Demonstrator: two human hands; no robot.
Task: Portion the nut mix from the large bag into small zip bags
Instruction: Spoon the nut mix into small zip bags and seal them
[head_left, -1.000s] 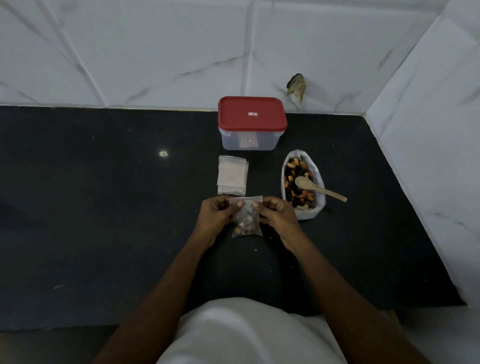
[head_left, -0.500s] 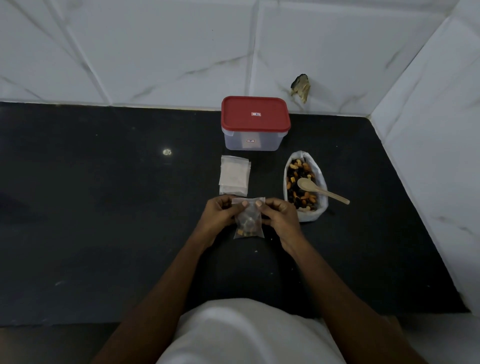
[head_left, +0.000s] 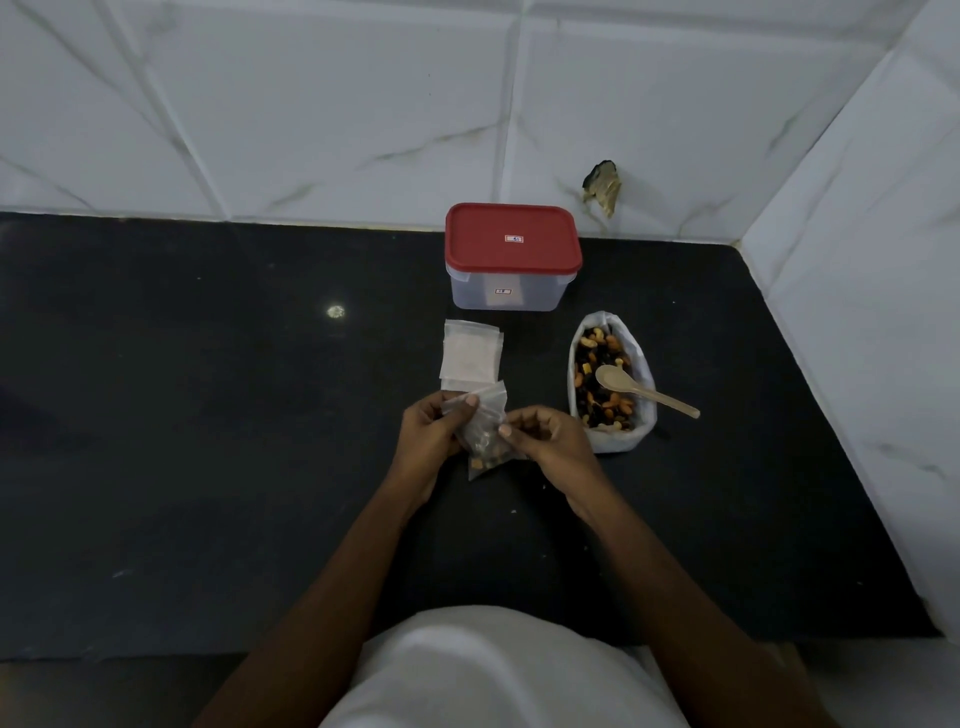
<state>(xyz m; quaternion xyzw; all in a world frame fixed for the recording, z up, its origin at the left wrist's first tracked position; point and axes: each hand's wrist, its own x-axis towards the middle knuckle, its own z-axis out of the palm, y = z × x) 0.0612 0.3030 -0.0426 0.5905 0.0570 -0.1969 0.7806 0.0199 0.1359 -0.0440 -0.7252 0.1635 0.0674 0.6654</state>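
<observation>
Tilted now, small zip bag (head_left: 487, 448) stays pinched by left hand (head_left: 427, 442) and right hand (head_left: 551, 442), spare bags (head_left: 470, 356) just behind

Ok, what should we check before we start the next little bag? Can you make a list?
1. Small zip bag has its portion inside: ok.
2. Its zip pressed closed all along: cannot tell.
3. Bag held safely: ok, the left hand grips its top and the right hand pinches its side.
4. Empty bags ready: ok, the stack of empty bags lies just beyond the hands.
5. Spoon handy: ok, the wooden spoon rests in the large bag, handle over the rim.
6. Large bag open with nut mix left: ok.
</observation>
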